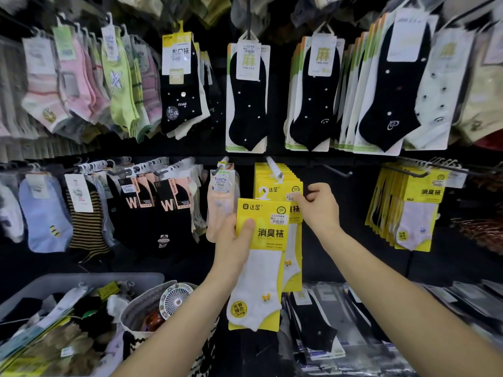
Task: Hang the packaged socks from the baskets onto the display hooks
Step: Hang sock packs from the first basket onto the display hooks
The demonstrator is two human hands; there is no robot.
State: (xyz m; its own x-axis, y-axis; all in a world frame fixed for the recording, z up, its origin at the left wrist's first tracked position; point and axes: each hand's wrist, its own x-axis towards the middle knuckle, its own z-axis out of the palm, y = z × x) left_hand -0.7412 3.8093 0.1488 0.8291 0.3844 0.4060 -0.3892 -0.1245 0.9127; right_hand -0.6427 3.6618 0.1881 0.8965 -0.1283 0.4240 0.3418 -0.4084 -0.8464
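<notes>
My left hand [236, 240] grips a yellow sock pack [261, 257] with a white sock in it, held upright just below and in front of a display hook [275, 167]. The pack's white hanger loop sits at about the height of the hanging packs' tops. Several matching yellow packs [280, 186] hang on that hook. My right hand [318, 205] pinches the top right corner of the front hanging pack. A grey basket [81, 280] at lower left holds loose sock packs.
Sock packs fill the hooks all around: black ones above, striped and black ones to the left, a peach pack [221, 202] beside the hook. A bare hook [337, 171] juts out to the right. A round basket [141, 308] holds a small fan. Flat packs lie at lower right.
</notes>
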